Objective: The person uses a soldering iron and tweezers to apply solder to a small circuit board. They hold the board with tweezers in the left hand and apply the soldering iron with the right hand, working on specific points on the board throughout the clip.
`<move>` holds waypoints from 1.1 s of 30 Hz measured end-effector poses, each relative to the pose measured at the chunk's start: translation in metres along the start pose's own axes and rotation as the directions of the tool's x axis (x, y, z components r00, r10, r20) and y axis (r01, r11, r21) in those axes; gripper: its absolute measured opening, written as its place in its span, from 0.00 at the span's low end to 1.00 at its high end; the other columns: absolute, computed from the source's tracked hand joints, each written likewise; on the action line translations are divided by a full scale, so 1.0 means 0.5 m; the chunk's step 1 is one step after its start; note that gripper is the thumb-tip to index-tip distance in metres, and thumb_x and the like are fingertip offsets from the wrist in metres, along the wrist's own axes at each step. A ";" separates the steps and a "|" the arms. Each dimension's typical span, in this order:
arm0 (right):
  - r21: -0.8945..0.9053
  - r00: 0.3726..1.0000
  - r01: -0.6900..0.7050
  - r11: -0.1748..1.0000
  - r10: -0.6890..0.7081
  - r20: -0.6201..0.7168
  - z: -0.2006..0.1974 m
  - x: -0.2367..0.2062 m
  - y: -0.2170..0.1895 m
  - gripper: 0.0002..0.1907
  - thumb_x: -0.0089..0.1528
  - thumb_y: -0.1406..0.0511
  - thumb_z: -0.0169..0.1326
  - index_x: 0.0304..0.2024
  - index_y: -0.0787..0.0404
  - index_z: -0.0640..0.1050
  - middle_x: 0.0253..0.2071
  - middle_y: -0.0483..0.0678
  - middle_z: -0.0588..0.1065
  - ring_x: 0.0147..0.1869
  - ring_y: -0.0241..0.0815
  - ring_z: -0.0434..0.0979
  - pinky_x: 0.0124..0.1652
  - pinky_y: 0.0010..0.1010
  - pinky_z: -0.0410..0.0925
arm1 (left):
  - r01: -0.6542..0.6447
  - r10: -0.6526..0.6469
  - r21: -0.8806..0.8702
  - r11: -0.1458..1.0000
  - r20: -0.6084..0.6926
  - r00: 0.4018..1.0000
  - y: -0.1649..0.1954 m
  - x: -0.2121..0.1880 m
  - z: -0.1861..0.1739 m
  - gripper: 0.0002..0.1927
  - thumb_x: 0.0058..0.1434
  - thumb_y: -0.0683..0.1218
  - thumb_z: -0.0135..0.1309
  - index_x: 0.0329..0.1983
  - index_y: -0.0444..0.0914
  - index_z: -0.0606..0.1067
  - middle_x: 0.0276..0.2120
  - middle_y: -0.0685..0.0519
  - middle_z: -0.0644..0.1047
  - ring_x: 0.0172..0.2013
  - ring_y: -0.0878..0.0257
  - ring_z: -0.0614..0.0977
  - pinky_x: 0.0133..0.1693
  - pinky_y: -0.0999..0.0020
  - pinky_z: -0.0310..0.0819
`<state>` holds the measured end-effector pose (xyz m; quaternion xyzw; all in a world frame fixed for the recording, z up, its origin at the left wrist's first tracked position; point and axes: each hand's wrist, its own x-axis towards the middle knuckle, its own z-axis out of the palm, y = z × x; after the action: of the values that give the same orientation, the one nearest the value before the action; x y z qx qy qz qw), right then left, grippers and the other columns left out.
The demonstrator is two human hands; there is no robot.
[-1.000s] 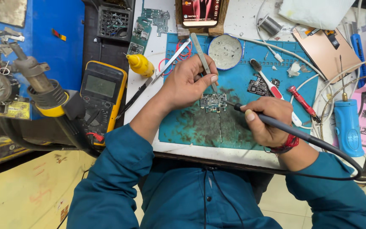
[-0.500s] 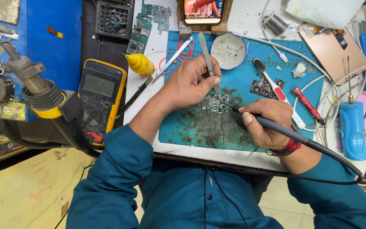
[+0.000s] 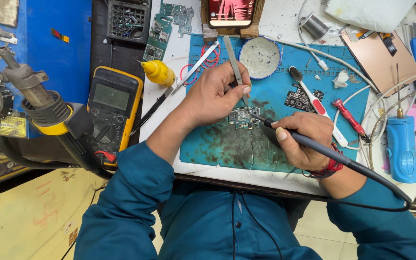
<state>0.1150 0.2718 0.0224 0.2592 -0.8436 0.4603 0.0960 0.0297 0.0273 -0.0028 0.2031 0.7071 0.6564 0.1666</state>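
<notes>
A small circuit board (image 3: 243, 117) lies at the centre of the blue work mat (image 3: 217, 144), on the table. The left hand (image 3: 216, 95), entering from 8 o'clock, pinches metal tweezers (image 3: 234, 65) between thumb and forefinger, the remaining fingers curled; the tweezer tips meet the board's upper edge. The right hand (image 3: 302, 139), at 4 o'clock of the board, closes its fingers pen-fashion around a soldering iron (image 3: 285, 131), whose tip rests on the board's right side; its cable trails toward 4 o'clock.

Compared with a second ago, both hands occupy nearly the same places, the tweezers remaining at the board and the iron tip staying on its right edge; the work appears to be a sustained hold at one spot, though the exact contact is too small to make out.

Outward: a second board (image 3: 300, 98) and a red-handled brush (image 3: 314, 103) at 2 o'clock, a round tin (image 3: 261, 58) at 12 o'clock, a yellow bottle (image 3: 157, 72) at 10 o'clock, a yellow multimeter (image 3: 114, 113) at 9 o'clock, and a hot-air gun (image 3: 44, 108) beyond it.
</notes>
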 end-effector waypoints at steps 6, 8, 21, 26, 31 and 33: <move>-0.005 1.000 -0.006 1.000 0.006 0.004 -0.001 0.002 -0.001 0.03 0.62 0.70 0.56 0.35 0.64 0.76 0.30 0.51 0.79 0.27 0.44 0.77 0.31 0.31 0.69 | 0.003 -0.002 -0.019 1.000 0.004 1.000 0.004 -0.001 -0.002 0.05 0.68 0.37 0.55 0.45 0.35 0.71 0.32 0.58 0.75 0.33 0.74 0.75 0.33 0.75 0.71; -0.005 1.000 -0.006 1.000 0.006 0.005 -0.001 0.002 -0.002 0.03 0.62 0.70 0.56 0.35 0.65 0.76 0.30 0.51 0.78 0.27 0.44 0.77 0.31 0.31 0.69 | -0.005 0.005 -0.012 1.000 0.006 1.000 0.005 -0.002 -0.003 0.05 0.68 0.37 0.55 0.44 0.35 0.71 0.32 0.58 0.75 0.32 0.74 0.74 0.33 0.75 0.70; -0.001 1.000 0.004 1.000 -0.004 0.006 -0.001 0.000 0.002 0.03 0.62 0.70 0.56 0.35 0.65 0.76 0.31 0.52 0.79 0.27 0.43 0.77 0.30 0.30 0.69 | -0.005 0.004 0.013 1.000 0.029 1.000 0.009 -0.001 -0.005 0.04 0.67 0.38 0.55 0.44 0.36 0.72 0.31 0.59 0.73 0.31 0.74 0.72 0.32 0.75 0.67; 0.007 1.000 0.013 1.000 -0.013 0.015 -0.003 0.002 0.001 0.03 0.63 0.70 0.56 0.36 0.65 0.76 0.31 0.52 0.79 0.27 0.44 0.77 0.31 0.31 0.69 | -0.010 0.009 0.057 0.998 0.024 1.000 0.015 -0.001 -0.006 0.04 0.67 0.38 0.55 0.43 0.36 0.73 0.30 0.59 0.73 0.30 0.73 0.72 0.31 0.74 0.67; -0.006 1.000 0.013 1.000 -0.013 0.009 -0.002 0.002 0.002 0.03 0.62 0.70 0.56 0.36 0.65 0.77 0.30 0.52 0.78 0.26 0.44 0.77 0.30 0.31 0.68 | 0.008 -0.010 0.061 0.998 0.029 1.000 0.015 -0.002 -0.005 0.04 0.67 0.38 0.55 0.43 0.36 0.72 0.29 0.59 0.73 0.30 0.73 0.72 0.31 0.75 0.67; 0.000 1.000 -0.005 1.000 0.005 0.028 -0.003 0.002 0.001 0.03 0.62 0.70 0.56 0.35 0.65 0.77 0.28 0.51 0.78 0.25 0.44 0.76 0.29 0.31 0.68 | -0.022 0.021 0.061 0.998 0.026 0.999 0.015 -0.003 -0.004 0.04 0.67 0.38 0.55 0.43 0.36 0.72 0.29 0.59 0.73 0.30 0.73 0.72 0.31 0.74 0.67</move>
<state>0.1140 0.2731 0.0234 0.2634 -0.8455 0.4569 0.0831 0.0303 0.0250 0.0046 0.2242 0.7225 0.6335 0.1623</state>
